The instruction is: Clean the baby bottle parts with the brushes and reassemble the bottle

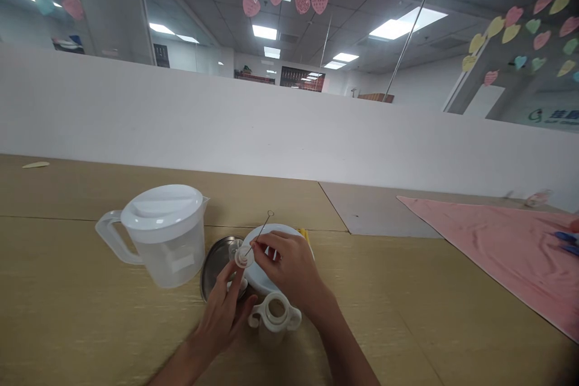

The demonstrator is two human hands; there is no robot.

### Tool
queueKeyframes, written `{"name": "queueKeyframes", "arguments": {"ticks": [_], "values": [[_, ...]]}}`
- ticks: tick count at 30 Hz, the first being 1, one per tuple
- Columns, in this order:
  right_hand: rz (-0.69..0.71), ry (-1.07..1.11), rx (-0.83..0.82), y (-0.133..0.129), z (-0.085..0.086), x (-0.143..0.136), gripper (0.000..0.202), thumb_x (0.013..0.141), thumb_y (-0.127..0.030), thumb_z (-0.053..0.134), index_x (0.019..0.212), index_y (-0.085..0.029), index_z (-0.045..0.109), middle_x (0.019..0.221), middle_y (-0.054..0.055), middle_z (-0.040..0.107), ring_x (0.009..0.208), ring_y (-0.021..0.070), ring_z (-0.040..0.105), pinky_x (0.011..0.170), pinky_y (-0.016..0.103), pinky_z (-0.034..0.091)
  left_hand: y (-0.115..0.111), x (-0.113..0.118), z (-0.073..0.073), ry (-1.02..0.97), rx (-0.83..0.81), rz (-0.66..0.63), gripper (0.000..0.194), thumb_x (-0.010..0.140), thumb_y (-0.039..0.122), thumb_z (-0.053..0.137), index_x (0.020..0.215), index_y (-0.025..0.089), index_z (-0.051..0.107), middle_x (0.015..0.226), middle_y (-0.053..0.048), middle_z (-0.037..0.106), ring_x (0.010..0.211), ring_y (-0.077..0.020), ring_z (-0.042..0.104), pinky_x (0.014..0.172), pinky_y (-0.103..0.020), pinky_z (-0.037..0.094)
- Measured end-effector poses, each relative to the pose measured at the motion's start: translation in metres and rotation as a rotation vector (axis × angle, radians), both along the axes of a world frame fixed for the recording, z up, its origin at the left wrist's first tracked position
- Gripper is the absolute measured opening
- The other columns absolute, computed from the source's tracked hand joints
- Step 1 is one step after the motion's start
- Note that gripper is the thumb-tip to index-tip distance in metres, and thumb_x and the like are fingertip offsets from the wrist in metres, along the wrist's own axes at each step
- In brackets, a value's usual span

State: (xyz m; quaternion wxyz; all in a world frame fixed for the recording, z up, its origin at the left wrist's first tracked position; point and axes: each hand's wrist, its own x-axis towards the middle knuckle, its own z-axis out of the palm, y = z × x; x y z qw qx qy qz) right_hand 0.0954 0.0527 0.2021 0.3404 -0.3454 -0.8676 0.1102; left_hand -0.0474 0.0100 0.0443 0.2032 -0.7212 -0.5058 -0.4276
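My left hand (220, 307) is closed around a small round whitish bottle cap (244, 257), tilted so its ringed face shows. In a pinch of thumb and fingertips, my right hand (287, 262) holds a thin wire with a looped end (270, 214). The loop points up and away; the lower tip reaches the cap's middle, and whether it has bristles I cannot tell. Just below my hands stands an uncapped, two-handled baby bottle (275, 321), upright. Beyond my fingers lie a round metal tray (208, 274) and a white plate (257, 280), both partly covered by my hands.
A lidded clear plastic pitcher (169, 241) stands to the left, handle outward. Something yellow (304, 234) peeks out behind the plate. A pink cloth (502, 253) covers the right side, with a blue object (567, 241) at its edge. A white partition (253, 132) rises behind the table.
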Motion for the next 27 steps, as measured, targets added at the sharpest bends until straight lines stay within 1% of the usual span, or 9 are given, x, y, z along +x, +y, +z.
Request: {"name": "queueKeyframes", "arguments": {"ticks": [6,12,18,22,27], "values": [[-0.011,0.000,0.014,0.000,-0.001,-0.001,0.023,0.082,-0.024,0.049,0.064,-0.018,0.062,0.055,-0.002,0.057,0.052,0.0069,0.043,0.052,0.022,0.026,0.001,-0.001,-0.001,0.009,0.008,-0.008,0.064,0.089,0.024,0.045,0.144,0.012,0.014,0.133,-0.022,0.035,0.121,-0.0296,0.041,0.089,-0.042,0.050],[-0.036,-0.009,0.043,0.002,-0.006,-0.004,0.024,0.081,-0.023,0.049,0.060,-0.018,0.060,0.053,-0.003,0.055,0.049,0.0066,0.037,0.050,0.023,0.023,0.001,-0.001,-0.003,0.028,-0.030,-0.003,0.065,0.089,0.023,0.045,0.145,0.014,0.012,0.132,-0.022,0.035,0.120,-0.0292,0.042,0.088,-0.041,0.050],[-0.041,-0.047,0.048,0.005,-0.012,-0.008,0.022,0.079,-0.021,0.050,0.060,-0.017,0.060,0.056,-0.001,0.059,0.050,0.0071,0.040,0.051,0.023,0.023,0.000,0.000,-0.003,0.023,-0.019,-0.003,0.066,0.089,0.021,0.044,0.145,0.014,0.011,0.131,-0.022,0.035,0.119,-0.0295,0.042,0.087,-0.041,0.050],[-0.036,-0.051,0.038,0.003,-0.013,-0.010,0.023,0.079,-0.020,0.049,0.058,-0.017,0.059,0.054,-0.001,0.058,0.048,0.0069,0.039,0.050,0.023,0.023,0.000,0.000,-0.003,0.023,0.003,-0.002,0.065,0.089,0.022,0.044,0.145,0.014,0.010,0.130,-0.022,0.035,0.120,-0.0294,0.042,0.087,-0.041,0.050],[-0.031,-0.062,0.020,0.002,-0.016,-0.014,0.020,0.079,-0.019,0.049,0.063,-0.018,0.060,0.058,-0.002,0.061,0.049,0.0063,0.041,0.050,0.023,0.022,0.000,0.000,-0.003,0.020,-0.010,0.002,0.065,0.089,0.022,0.044,0.145,0.015,0.011,0.129,-0.021,0.037,0.117,-0.0279,0.044,0.086,-0.039,0.051]]}}
